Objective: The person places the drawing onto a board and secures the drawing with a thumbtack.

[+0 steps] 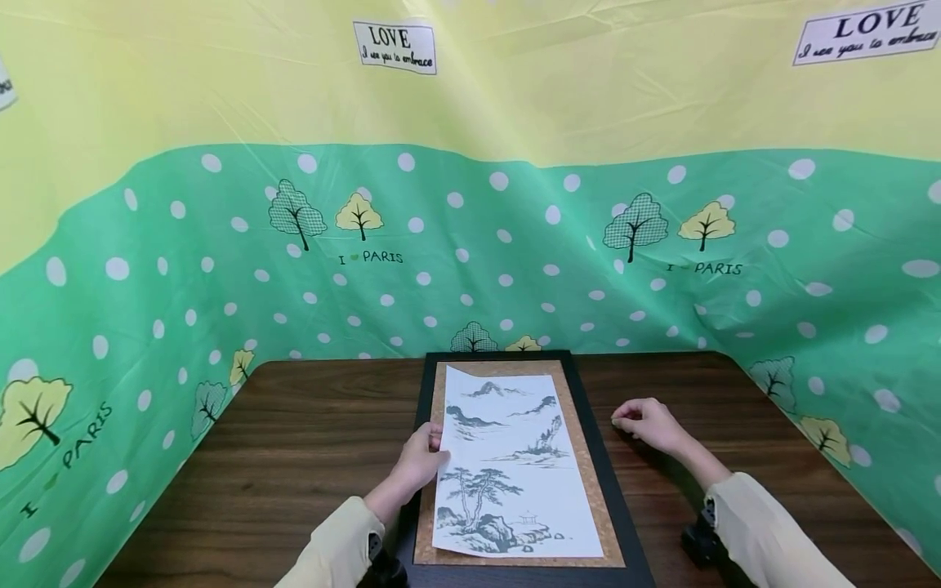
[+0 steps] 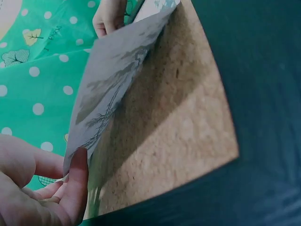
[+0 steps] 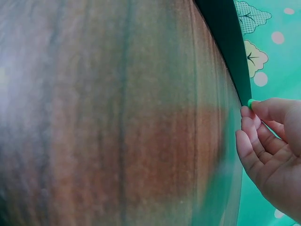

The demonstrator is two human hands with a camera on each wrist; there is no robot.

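White and printed with an ink landscape, one sheet (image 1: 518, 465) is stretching over one black-framed cork board (image 1: 599, 457), its left edge standing off the cork where the left hand (image 1: 417, 462) is pinching it between thumb and fingers. Right of the board, the right hand (image 1: 654, 423) is pinching one small green object (image 3: 250, 102). One brown table (image 1: 331, 425) is bearing the board, and one green-and-yellow cloth (image 1: 507, 220) is hanging behind, showing two legible LOVE labels (image 1: 394, 47).

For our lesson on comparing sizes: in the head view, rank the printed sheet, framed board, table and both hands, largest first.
1. Table
2. Framed board
3. Printed sheet
4. Left hand and right hand: too alike to rank
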